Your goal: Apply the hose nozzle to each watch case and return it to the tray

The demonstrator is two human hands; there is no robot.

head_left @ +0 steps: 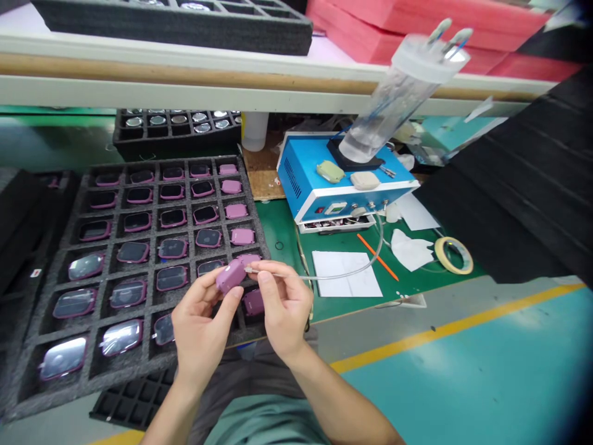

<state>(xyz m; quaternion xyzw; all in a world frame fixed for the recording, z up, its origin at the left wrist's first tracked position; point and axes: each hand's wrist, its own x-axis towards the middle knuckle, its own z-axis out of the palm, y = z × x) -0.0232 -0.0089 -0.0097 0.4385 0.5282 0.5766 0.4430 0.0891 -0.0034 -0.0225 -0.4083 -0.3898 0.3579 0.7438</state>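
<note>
My left hand (204, 315) is closed round a purple watch case (230, 276), lifted over the front right of a grey foam tray (99, 252). Between the thumb and fingers of my right hand (285, 303) is a thin clear tube (333, 276). Its tip meets or nearly meets the watch case's edge; whether it touches I cannot tell. The tube curves back to the front of a blue machine (301, 179). Rows of purple-framed watch cases (173, 217) lie in the tray's compartments, most with dark glass up and the right column showing plain purple.
A clear water cylinder (389, 102) stands on the machine beside a green case (330, 171) and a beige case (364, 180). White paper (347, 287), an orange stick (377, 256) and a tape roll (467, 262) lie on the green bench. A shelf (185, 89) crosses above.
</note>
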